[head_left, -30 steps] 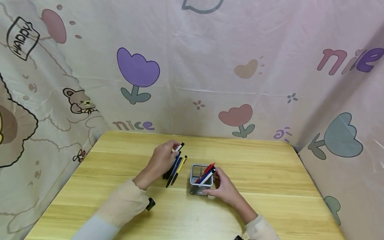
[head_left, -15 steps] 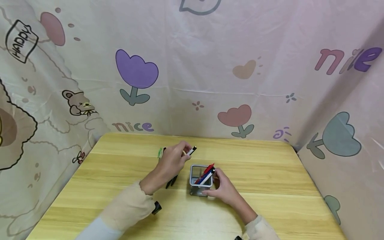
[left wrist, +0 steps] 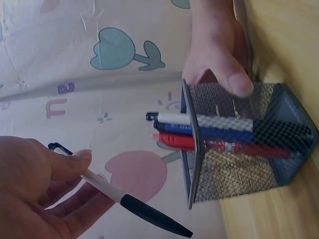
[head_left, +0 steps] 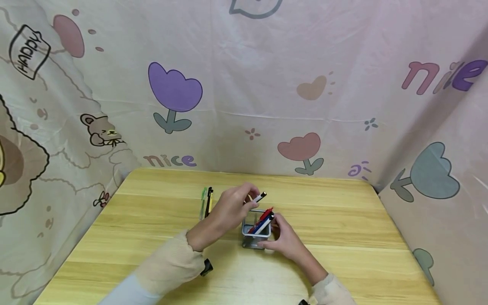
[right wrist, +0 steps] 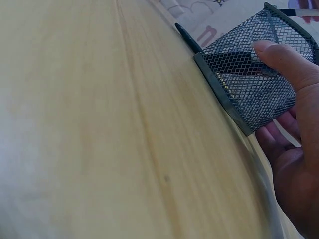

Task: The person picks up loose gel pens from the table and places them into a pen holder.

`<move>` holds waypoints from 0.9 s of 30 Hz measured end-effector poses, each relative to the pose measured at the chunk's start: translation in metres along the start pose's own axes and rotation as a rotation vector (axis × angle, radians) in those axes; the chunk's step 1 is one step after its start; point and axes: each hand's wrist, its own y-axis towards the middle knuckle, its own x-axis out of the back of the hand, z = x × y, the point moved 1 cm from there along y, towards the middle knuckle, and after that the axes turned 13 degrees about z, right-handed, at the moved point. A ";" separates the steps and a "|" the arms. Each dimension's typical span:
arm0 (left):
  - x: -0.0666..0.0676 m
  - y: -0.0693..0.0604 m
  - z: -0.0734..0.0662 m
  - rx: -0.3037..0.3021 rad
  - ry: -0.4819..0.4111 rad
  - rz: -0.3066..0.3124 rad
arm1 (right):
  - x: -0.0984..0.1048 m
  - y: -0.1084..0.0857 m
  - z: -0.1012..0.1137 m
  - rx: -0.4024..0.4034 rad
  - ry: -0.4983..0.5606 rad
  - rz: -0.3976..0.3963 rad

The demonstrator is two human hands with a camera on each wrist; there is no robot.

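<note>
A white pen with a black grip (left wrist: 107,188) is pinched between the thumb and fingers of the left hand (head_left: 228,209), just above and behind the mesh pen holder (head_left: 253,242). In the left wrist view the pen is outside the holder (left wrist: 234,184), near its rim. Inside the holder lean a red pen (left wrist: 177,141), a blue pen (left wrist: 174,129) and a white pen (left wrist: 174,118). The right hand (head_left: 287,243) grips the holder's right side, its thumb (right wrist: 281,59) against the mesh in the right wrist view.
Left of the left hand, on the wooden table (head_left: 152,224), lie a green pen (head_left: 203,201), a black pen (head_left: 208,201) and a yellow pen (head_left: 211,199), partly covered by that hand. A patterned curtain (head_left: 236,84) stands behind the table.
The left hand has carried the white pen rightward from the pens on the table to above the holder. The right hand and the holder have stayed in place.
</note>
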 end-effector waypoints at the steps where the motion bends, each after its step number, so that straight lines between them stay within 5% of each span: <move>1: -0.001 0.000 -0.001 -0.024 0.006 -0.001 | 0.000 0.000 0.000 -0.005 -0.002 -0.002; 6: -0.007 0.002 -0.007 -0.155 0.013 -0.013 | 0.000 0.001 -0.001 -0.013 -0.003 -0.010; 10: -0.012 0.003 -0.011 -0.202 -0.010 -0.013 | 0.000 0.001 -0.001 0.015 0.015 0.001; 27: -0.035 -0.003 -0.007 -0.206 -0.061 0.045 | 0.001 0.002 -0.003 0.116 0.027 0.031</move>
